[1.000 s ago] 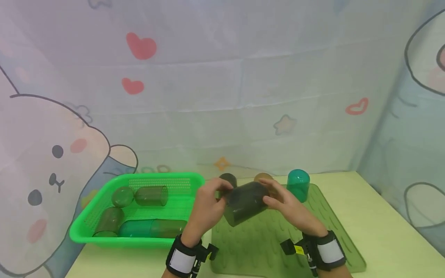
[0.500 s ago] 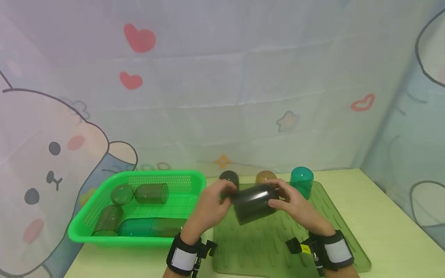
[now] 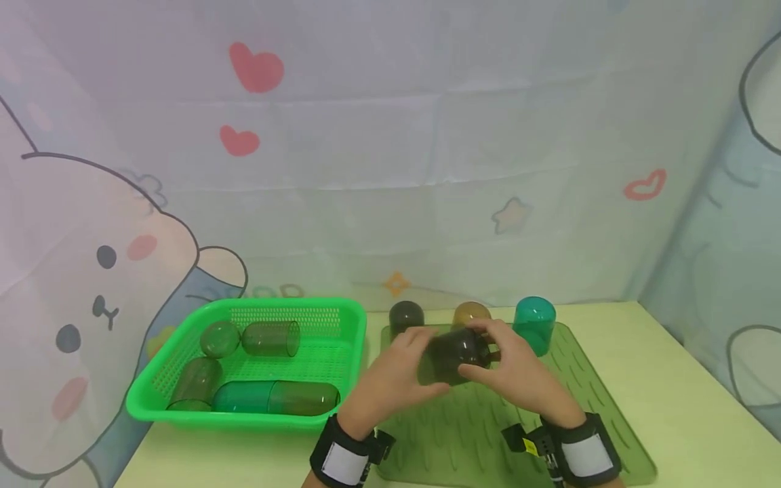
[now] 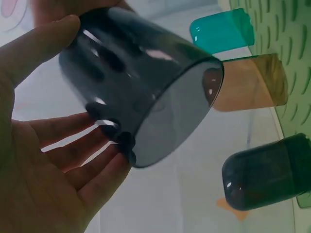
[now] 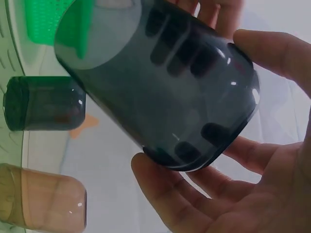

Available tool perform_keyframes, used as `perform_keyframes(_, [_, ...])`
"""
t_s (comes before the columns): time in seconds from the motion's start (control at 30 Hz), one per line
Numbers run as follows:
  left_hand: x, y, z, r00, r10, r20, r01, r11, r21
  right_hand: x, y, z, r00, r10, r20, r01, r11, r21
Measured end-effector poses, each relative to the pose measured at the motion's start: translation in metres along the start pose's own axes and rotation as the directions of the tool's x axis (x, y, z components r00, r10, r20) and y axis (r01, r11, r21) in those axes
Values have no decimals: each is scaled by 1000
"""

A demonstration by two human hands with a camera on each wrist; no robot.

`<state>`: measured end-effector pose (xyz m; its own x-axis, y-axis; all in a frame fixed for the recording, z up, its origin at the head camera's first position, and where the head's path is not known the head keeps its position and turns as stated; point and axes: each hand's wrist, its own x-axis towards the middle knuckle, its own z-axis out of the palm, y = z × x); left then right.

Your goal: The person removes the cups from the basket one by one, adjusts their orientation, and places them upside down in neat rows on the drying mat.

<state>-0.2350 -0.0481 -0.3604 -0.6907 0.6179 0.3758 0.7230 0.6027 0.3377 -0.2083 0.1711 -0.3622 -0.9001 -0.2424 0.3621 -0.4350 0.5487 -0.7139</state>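
Observation:
A dark grey see-through plastic cup (image 3: 450,356) lies tipped between both hands over the green mat (image 3: 451,434). My right hand (image 3: 515,369) grips its closed end, thumb on one side and fingers on the other, as the right wrist view shows. My left hand (image 3: 393,376) holds the cup's side between thumb and spread fingers, some fingertips close to the open rim. In the left wrist view the mouth of the cup (image 4: 141,82) faces away from the right hand. Behind, a dark cup (image 3: 405,317), an amber cup (image 3: 472,312) and a teal cup (image 3: 534,325) stand upside down on the mat.
At the left, a bright green plastic basket (image 3: 244,423) holds several see-through cups lying on their sides, among them a teal one (image 3: 243,396) and a brownish one (image 3: 271,339). A printed cloth (image 3: 390,169) hangs behind the pale yellow table (image 3: 616,339).
The held cup has turned, its closed end now more toward me. My left hand has shifted from the mouth end to the cup's side, its fingers reaching further along it.

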Motion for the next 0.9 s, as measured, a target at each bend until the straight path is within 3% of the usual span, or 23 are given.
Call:
perform_keyframes(0.2, [4,4,14,999,39,-20,-36,993,113,0,0,5,1000,2,-13,-2,999,-44])
perform_keyframes(0.43, [8,-2,27,985,101,-141,-64,968,242,0,-2,6,1000,-6,-6,6,999,-45])
perform_keyframes(0.6, [8,-3,30,982,104,-156,-56,956,287,-1,-4,7,1000,-8,17,9,999,-52])
perform_keyframes(0.73, [7,-3,31,985,45,-164,-10,978,208,-2,-5,5,999,-27,21,28,999,-23])
perform_keyframes(0.9, [7,-5,32,975,-118,-187,120,993,2,-3,1,-6,998,-39,-42,38,999,-18])
